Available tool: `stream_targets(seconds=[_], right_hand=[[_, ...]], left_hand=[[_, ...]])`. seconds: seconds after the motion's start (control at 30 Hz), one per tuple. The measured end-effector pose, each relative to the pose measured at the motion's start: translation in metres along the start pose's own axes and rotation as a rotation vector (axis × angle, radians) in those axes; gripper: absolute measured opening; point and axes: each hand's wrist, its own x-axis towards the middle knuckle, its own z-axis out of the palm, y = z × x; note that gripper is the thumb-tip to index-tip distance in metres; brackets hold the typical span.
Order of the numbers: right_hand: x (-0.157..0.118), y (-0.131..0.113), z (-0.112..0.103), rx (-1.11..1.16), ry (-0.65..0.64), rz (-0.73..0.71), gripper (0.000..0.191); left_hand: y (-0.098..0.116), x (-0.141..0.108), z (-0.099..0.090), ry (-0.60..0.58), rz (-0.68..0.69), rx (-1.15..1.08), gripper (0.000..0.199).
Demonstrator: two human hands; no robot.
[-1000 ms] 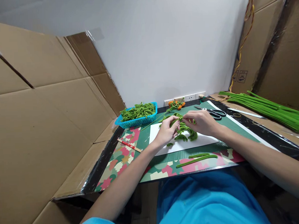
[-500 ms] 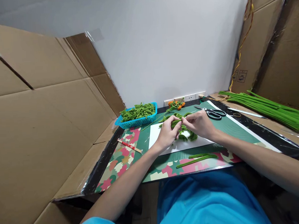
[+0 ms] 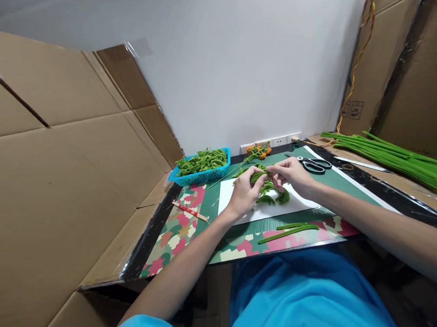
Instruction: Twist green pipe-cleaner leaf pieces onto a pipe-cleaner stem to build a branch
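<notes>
Between my two hands is a fuzzy green pipe cleaner piece (image 3: 258, 176), bent and partly hidden by fingers. My left hand (image 3: 244, 190) pinches it from the left, thumb against forefinger. From the right, my right hand (image 3: 291, 175) grips its other end with the fingertips. Below them, curled green pipe cleaner pieces (image 3: 266, 199) lie on a white sheet of paper (image 3: 297, 204). Two straight short pipe cleaners (image 3: 288, 233) rest near the front edge of the mat.
A blue basket (image 3: 200, 176) full of curled green pieces stands at the back left. Black-handled scissors (image 3: 314, 166) lie right of my hands. Orange-and-green flowers (image 3: 260, 152) sit by the wall. A long green pipe cleaner bundle (image 3: 397, 159) is far right; red-wrapped chopsticks (image 3: 190, 211) lie left.
My right hand has turned slightly and its fingers have shifted along the green piece. The left hand stays nearly in place, still pinching.
</notes>
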Motion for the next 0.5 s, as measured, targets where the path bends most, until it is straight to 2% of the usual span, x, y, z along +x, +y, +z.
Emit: stream_targets(seconds=[0.1,0.33,0.5], right_hand=[[0.0003,0.0007,-0.0010,-0.022,-0.038,-0.006,0.046],[0.0010,0.0011,-0.0021,-0.010,-0.012,0.030,0.044],[-0.0001,-0.0043,-0.0024,-0.072,-0.087,-0.049,0.048]], left_hand=[[-0.0035,0.0024,-0.0013,-0.028,0.000,-0.060,0.038],[0.0004,-0.0014,-0.0019,-0.050,0.071,0.047,0.030],[-0.0054,0.0055,-0.0031,-0.034,-0.003,-0.162,0.039]])
